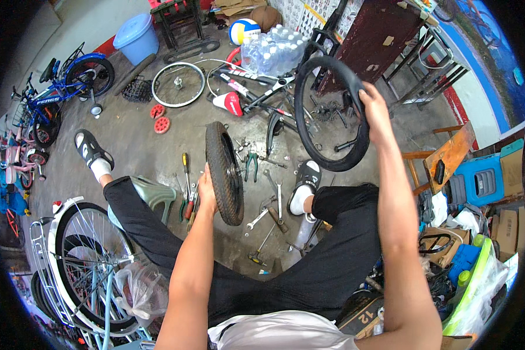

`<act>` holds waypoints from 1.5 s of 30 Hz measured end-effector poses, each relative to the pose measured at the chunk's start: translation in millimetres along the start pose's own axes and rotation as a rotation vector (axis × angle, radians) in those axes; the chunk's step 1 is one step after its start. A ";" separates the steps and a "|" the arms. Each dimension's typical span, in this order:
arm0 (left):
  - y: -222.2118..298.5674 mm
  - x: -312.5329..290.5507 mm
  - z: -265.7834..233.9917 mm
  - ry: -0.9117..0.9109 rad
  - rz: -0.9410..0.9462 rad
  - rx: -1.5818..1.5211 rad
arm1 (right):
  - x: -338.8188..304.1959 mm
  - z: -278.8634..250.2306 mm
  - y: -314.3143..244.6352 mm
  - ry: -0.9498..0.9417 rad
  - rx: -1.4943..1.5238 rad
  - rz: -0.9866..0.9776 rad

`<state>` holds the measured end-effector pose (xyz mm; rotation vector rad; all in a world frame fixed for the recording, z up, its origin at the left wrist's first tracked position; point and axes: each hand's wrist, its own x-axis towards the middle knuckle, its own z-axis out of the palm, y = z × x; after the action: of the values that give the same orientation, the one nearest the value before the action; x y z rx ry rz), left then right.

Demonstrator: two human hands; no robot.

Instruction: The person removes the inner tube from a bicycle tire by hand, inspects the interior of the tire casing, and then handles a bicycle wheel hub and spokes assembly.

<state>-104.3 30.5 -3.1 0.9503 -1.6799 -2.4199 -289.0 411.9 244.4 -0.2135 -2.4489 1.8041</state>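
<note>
My left hand [206,195] grips a small bicycle wheel [221,172] with a knobby black tire, held upright and seen nearly edge-on. The fingers wrap behind the tread and are partly hidden. Raised at the right, my right hand [375,114] is closed round the edge of a loose black tire [302,111], whose middle is hollow. Between my feet on the floor lie green-handled pliers [251,165], open-end wrenches [279,199], a hammer [255,255] and a yellow-handled screwdriver [185,166].
Ahead lie a bare wheel rim [178,104] and a white-and-black bike frame [262,93], with bottled water packs [274,55] behind. Blue children's bikes [52,102] stand at the left. A white-fendered bicycle [55,251] is close at lower left, a wooden chair [452,154] at right.
</note>
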 end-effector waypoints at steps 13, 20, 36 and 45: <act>21.1 -12.3 15.8 -0.012 -0.035 -0.047 | 28.0 -42.4 10.7 0.109 0.367 0.132; 18.7 -8.0 11.7 -0.052 -0.032 -0.068 | 33.6 -48.2 20.0 0.077 0.467 0.132; 13.1 -7.3 10.9 -0.013 -0.068 -0.085 | 27.8 -34.7 20.6 -0.215 0.262 -0.024; 9.6 -5.6 4.7 -0.039 -0.009 -0.078 | 29.1 -7.3 22.0 -0.098 0.042 -0.030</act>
<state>-105.0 32.5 8.8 0.9082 -1.5830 -2.5053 -315.3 430.1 225.2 -0.0861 -2.4616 1.8943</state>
